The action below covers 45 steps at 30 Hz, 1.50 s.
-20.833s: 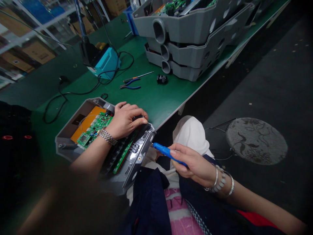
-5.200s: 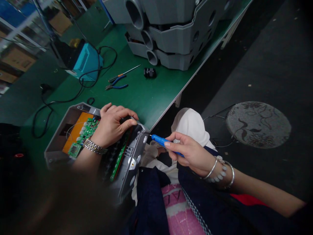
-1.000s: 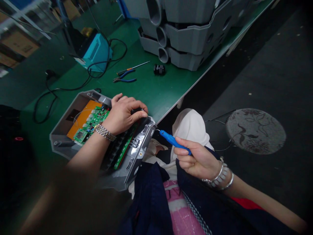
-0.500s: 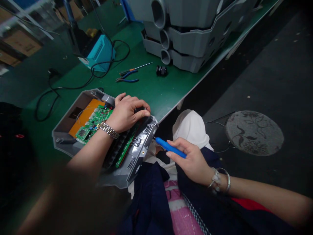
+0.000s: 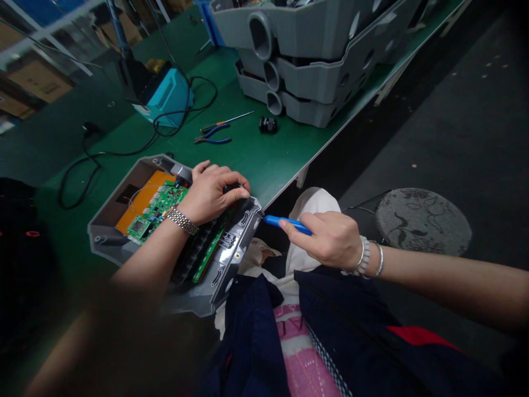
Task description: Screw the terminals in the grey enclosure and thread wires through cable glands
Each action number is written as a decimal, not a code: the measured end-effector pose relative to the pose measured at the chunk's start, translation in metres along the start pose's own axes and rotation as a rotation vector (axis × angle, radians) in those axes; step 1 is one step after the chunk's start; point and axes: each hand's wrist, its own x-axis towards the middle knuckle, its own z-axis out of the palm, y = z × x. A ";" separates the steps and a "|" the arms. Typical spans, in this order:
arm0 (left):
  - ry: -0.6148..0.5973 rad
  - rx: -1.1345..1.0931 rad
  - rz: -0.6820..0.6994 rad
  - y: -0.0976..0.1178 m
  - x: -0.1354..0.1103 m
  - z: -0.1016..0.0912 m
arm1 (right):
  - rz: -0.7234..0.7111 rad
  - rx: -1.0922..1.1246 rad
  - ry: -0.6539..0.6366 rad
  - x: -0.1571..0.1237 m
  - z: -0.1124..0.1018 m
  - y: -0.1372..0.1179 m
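Note:
My left hand [image 5: 212, 192] grips the edge of an open grey plastic enclosure [image 5: 108, 223], with its fingers curled over a dark part that they mostly hide. The enclosure holds a green circuit board [image 5: 159, 207] on an orange panel [image 5: 138, 218]. A hinged grey cover [image 5: 231, 256] with a narrow green board [image 5: 209, 256] lies next to it. My right hand [image 5: 326, 240] holds a blue-handled screwdriver [image 5: 287, 223], its tip close to the cover's corner. Whether the tip touches is hard to tell.
Pliers [image 5: 212, 139] and an orange-handled screwdriver [image 5: 225, 122] lie on the green bench [image 5: 264, 165], near a black cable gland [image 5: 268, 125]. Stacked grey housings [image 5: 289, 66] and a teal soldering station [image 5: 169, 96] stand beyond. A round stool [image 5: 422, 220] sits on the floor at right.
My right hand has risen and turned, with the forearm now lying more level, and the screwdriver's tip sits nearer the cover's corner. My left hand keeps its hold on the enclosure.

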 end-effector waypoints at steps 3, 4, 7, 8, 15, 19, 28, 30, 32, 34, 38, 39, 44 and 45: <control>0.004 0.005 0.001 -0.001 0.000 0.000 | 0.002 0.100 -0.030 0.010 -0.009 0.007; 0.004 0.006 0.001 -0.001 0.000 0.000 | 0.002 0.137 -0.059 0.013 -0.010 0.011; 0.005 0.013 -0.003 -0.001 0.000 0.001 | -0.021 0.133 -0.081 0.013 -0.005 0.025; 0.006 0.016 -0.006 -0.001 0.000 0.000 | -0.034 0.093 -0.060 0.010 -0.002 0.027; -0.002 0.009 -0.031 -0.001 0.001 -0.002 | 0.214 0.288 -0.167 -0.013 0.004 -0.018; 0.002 0.006 -0.036 -0.001 0.001 -0.001 | 0.768 1.138 -0.306 0.005 -0.013 -0.043; 0.008 0.005 -0.027 -0.001 0.000 -0.002 | 1.376 1.917 -0.230 0.017 0.000 -0.015; 0.001 0.005 -0.029 -0.001 0.001 -0.002 | 1.345 1.797 -0.128 0.010 0.011 -0.025; -0.007 0.005 -0.034 -0.001 0.001 -0.003 | 1.282 1.669 -0.085 0.004 0.018 -0.040; -0.009 0.006 -0.043 0.000 0.002 -0.002 | 1.215 1.569 -0.109 0.001 0.016 -0.053; -0.004 -0.005 -0.037 0.000 0.002 -0.001 | 1.125 1.605 -0.218 0.006 -0.005 -0.058; -0.004 -0.007 -0.030 0.000 0.002 -0.001 | 1.116 1.644 -0.229 0.009 -0.011 -0.054; 0.000 -0.002 -0.024 0.001 0.001 -0.001 | 1.059 1.479 -0.062 0.011 -0.004 -0.028; 0.000 -0.005 -0.025 0.001 0.002 -0.001 | 1.041 1.402 -0.034 0.007 0.002 -0.027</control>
